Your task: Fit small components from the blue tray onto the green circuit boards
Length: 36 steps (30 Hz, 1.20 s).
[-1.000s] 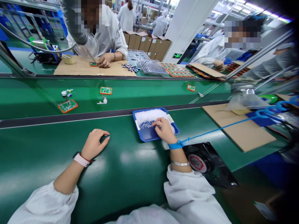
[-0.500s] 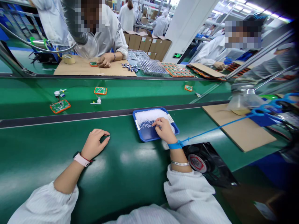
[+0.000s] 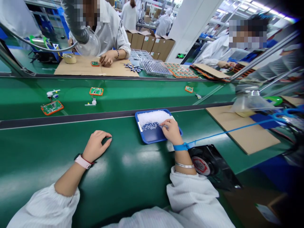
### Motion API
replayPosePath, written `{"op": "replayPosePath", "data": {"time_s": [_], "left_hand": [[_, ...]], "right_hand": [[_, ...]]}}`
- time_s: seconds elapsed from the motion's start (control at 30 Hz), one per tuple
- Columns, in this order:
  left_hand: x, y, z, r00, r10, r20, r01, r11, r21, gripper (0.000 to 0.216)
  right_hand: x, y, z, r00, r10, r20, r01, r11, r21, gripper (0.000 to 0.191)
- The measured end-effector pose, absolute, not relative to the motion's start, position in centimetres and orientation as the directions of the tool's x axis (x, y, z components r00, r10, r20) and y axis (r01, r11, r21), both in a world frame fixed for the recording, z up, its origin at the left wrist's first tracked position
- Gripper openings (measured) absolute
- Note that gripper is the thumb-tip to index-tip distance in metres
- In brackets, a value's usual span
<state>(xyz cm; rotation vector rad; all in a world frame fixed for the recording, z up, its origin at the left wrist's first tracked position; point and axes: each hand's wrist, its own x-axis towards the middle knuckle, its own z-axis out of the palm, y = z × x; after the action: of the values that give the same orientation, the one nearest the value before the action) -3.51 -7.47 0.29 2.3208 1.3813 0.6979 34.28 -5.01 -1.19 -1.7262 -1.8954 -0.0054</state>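
Observation:
My right hand (image 3: 172, 131) is over the right side of a blue tray (image 3: 154, 139), with its fingers bent and thumb and forefinger close together at the small pieces. Any piece between the fingertips is too small to make out. A heap of tiny white translucent pieces (image 3: 152, 117) fills the tray's far part, and some lie loose in front of it. A blue strap with a cord (image 3: 181, 147) circles my right wrist. My left hand (image 3: 97, 145) rests on the green table (image 3: 123, 177), thumb apart from the loosely bent fingers, holding nothing.
A green conveyor belt (image 3: 133, 95) beyond the table carries several orange-edged circuit boards (image 3: 52, 108) with small attached parts. At right are a cardboard sheet (image 3: 242, 129), a clear fume hood (image 3: 254, 99) and a black panel (image 3: 213, 167). A co-worker's hand (image 3: 108, 58) is across the belt.
My right hand has shifted slightly right in the tray, away from the loose pieces. The circuit boards on the belt have moved left. My left hand has stayed still.

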Motion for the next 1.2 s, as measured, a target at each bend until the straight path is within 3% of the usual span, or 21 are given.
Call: {"op": "replayPosePath", "data": {"time_s": [0.5,0.73,1.2], "left_hand": [[-3.55,-7.45,0.16,0.397,0.887,0.235,0.714,-0.46,0.528,0.018],[-3.55,-7.5,0.2,0.395,0.887,0.239,0.712,-0.46,0.531,0.018],[-3.72,-7.49,0.05,0.412,0.881,0.232,0.711,-0.471,0.523,0.018]], "right_hand": [[33.91,-5.17,-0.69,-0.068,0.93,0.362,0.903,0.211,-0.374,0.023],[34.27,-5.08,-0.82,0.008,0.915,0.402,0.908,0.162,-0.386,0.026],[34.35,-4.98,-1.16,0.002,0.921,0.39,0.913,0.157,-0.376,0.024]]}}
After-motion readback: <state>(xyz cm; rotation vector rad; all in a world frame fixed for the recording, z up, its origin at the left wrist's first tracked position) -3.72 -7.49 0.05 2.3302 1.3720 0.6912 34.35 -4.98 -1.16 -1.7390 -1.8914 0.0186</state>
